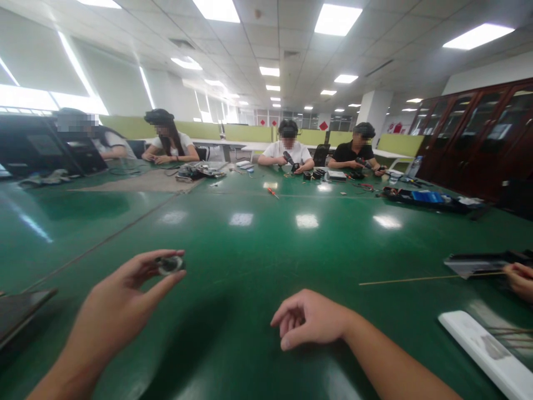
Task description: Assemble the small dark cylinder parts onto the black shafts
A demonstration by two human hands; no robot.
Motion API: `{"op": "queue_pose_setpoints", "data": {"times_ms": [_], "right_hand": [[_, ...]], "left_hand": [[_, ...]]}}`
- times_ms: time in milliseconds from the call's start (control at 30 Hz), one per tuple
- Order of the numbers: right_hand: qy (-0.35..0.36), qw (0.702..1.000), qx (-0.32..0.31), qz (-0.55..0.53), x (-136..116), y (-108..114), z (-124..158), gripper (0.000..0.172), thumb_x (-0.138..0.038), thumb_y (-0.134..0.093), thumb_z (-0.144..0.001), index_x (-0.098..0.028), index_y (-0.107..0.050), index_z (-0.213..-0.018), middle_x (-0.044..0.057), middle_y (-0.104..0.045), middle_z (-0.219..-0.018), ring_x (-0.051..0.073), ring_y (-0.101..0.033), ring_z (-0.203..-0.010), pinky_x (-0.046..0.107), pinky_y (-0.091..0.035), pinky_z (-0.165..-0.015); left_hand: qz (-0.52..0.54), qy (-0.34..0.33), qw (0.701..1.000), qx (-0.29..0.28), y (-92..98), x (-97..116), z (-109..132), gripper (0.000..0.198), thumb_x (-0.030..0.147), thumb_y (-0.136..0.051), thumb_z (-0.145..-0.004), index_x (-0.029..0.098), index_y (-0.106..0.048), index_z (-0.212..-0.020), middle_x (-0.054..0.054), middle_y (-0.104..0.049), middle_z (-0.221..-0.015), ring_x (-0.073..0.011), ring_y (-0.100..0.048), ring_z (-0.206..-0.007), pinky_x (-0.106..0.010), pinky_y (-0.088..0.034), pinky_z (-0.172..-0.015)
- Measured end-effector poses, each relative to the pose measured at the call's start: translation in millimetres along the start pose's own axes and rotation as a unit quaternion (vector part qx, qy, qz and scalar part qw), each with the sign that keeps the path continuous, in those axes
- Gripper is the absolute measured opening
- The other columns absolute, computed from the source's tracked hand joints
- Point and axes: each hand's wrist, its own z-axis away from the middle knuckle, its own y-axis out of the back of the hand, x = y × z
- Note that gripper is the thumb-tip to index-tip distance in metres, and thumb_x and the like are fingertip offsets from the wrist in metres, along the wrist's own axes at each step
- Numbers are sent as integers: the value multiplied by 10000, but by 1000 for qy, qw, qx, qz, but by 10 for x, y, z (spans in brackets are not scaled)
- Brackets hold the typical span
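Note:
Between the thumb and fingers of my left hand (133, 289) is a small round part (170, 265) with a pale rim and a dark middle; its exact kind does not show. That hand is raised above the green tabletop (233, 266), and its shadow falls below. My right hand (310, 321) hovers over the table to the right, palm side turned inward, fingers loosely curled and the thumb apart from them. Nothing shows between its fingers. The two hands are well apart.
At the right edge a co-worker's hand (520, 280) holds a thin stick (416, 279) by a dark tray-like part (470, 264). A white bar-shaped piece (487, 350) lies nearer. A red screwdriver (272, 193) lies farther off. Several people sit across the table.

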Motion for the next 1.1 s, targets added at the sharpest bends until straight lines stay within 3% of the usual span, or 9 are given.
{"op": "queue_pose_setpoints", "data": {"times_ms": [67, 167, 233, 333, 467, 567, 833, 1100], "right_hand": [[8, 998, 67, 14, -4, 40, -18, 367, -290, -859, -671, -138, -728, -979, 5, -684, -754, 110, -617, -660, 223, -474, -640], [39, 978, 184, 87, -3, 86, -37, 209, -156, -737, -750, -149, -705, -956, -1, -668, -746, 112, -590, -642, 239, -475, -637], [75, 951, 243, 174, -3, 97, -35, 277, -67, -653, -753, -175, -687, -1005, 3, -674, -812, 116, -590, -668, 253, -482, -669], [122, 917, 281, 255, -17, 82, -12, 472, -16, -608, -720, -216, -620, -1148, 7, -670, -943, 122, -609, -724, 276, -496, -740], [158, 904, 280, 283, -62, 29, 34, 628, -28, -611, -692, -243, -518, -1275, 13, -647, -1047, 144, -613, -817, 286, -506, -779], [181, 906, 228, 306, -114, -8, 71, 658, -4, -578, -668, -251, -519, -1276, 13, -645, -1080, 150, -611, -864, 279, -505, -808], [171, 903, 194, 344, -197, -93, 112, 346, -180, -686, -742, -216, -635, -1083, 27, -687, -1001, 190, -639, -899, 296, -485, -824], [170, 895, 204, 359, -191, -107, 100, 248, -213, -669, -785, -218, -662, -1033, 26, -706, -946, 188, -641, -847, 293, -462, -789]], "left_hand": [[60, -39, 996, -52, -172, 289, -41, 544, 670, -623, -807, 245, -656, -1144, -25, -744, -1059, -239, -705, -912, -366, -561, -846], [131, -161, 971, -119, -469, 627, 35, 391, 497, -592, -912, 242, -622, -1207, -52, -712, -1127, -227, -676, -1001, -336, -549, -886], [146, -237, 947, -160, -665, 716, 143, 330, 377, -555, -957, 255, -586, -1262, -59, -688, -1167, -212, -655, -1048, -320, -534, -919], [158, -303, 917, -205, -888, 680, 303, 364, 278, -555, -960, 285, -533, -1323, -54, -669, -1185, -192, -644, -1052, -298, -523, -930], [174, -295, 913, -224, -1007, 576, 407, 438, 236, -650, -892, 289, -519, -1307, -30, -674, -1057, -174, -652, -925, -270, -533, -823], [193, -275, 916, -220, -1013, 586, 415, 287, 217, -670, -870, 266, -583, -1140, -13, -670, -999, -164, -645, -889, -270, -521, -806], [212, -267, 912, -229, -996, 669, 415, 156, 212, -655, -878, 223, -629, -1031, -31, -681, -944, -165, -646, -861, -283, -513, -785], [206, -282, 910, -224, -1003, 660, 411, 198, 238, -696, -857, 227, -648, -1049, -37, -715, -961, -181, -670, -880, -299, -525, -808]]}}
